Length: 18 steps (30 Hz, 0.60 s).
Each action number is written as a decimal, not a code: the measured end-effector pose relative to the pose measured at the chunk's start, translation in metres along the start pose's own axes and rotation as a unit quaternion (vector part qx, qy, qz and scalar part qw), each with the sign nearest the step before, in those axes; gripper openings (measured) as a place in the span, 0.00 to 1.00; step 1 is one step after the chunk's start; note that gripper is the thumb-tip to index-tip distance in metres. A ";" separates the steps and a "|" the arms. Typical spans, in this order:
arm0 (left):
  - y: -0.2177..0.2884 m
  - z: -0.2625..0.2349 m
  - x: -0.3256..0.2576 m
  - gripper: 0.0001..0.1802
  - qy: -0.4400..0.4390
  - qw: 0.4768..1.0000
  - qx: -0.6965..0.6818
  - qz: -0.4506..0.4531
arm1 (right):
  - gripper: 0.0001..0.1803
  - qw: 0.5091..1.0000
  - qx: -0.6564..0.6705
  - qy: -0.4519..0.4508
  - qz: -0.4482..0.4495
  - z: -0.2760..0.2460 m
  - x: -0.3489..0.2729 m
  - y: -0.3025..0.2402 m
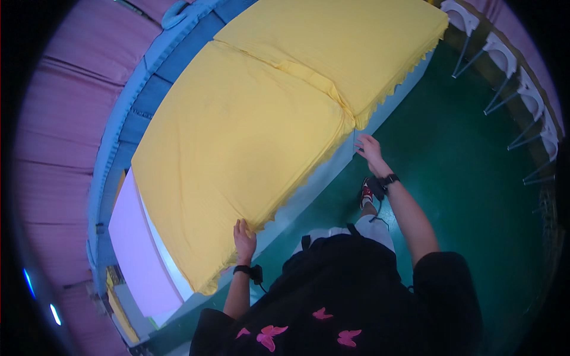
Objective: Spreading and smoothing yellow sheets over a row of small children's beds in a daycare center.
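Note:
A yellow cloth cover (237,130) with a gathered, wavy edge lies over a long white table-like surface. A second yellow cover (338,29) spreads beyond it, and a rumpled fold (303,74) runs where the two meet. At the near edge of the closer cover, my left hand (244,242) grips the cloth, and a small crease runs out from its fingertips. My right hand (369,149) is beside the near corner where the covers meet. Its fingers are apart with nothing visible in them, next to the white side; whether they touch it, I cannot tell.
Pale purple and white panels (136,249) stick out past the cover at lower left. Blue padded edging (133,89) and pink draped cloth (71,118) line the far left. White folding seats with metal legs (502,53) stand along the right, over green floor (463,154).

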State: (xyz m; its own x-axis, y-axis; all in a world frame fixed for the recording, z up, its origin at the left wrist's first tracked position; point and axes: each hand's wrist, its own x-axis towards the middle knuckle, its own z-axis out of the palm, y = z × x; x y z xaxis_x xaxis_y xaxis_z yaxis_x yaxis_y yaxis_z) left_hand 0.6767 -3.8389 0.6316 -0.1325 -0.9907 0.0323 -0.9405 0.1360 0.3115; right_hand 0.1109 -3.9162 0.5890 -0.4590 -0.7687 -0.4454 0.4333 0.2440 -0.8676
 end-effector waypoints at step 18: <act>0.353 0.053 0.340 0.20 -0.209 0.902 -0.021 0.378 | 0.16 0.987 -0.064 0.084 0.118 -0.002 0.108 0.040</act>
State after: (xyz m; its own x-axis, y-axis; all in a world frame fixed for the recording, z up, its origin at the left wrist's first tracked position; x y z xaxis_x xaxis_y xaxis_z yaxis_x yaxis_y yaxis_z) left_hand 0.2831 -4.1274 0.7023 -0.8456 -0.5230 -0.1068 -0.5199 0.7617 0.3866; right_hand 0.0774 -3.9885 0.5053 -0.4848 -0.5748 -0.6592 0.4462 0.4857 -0.7517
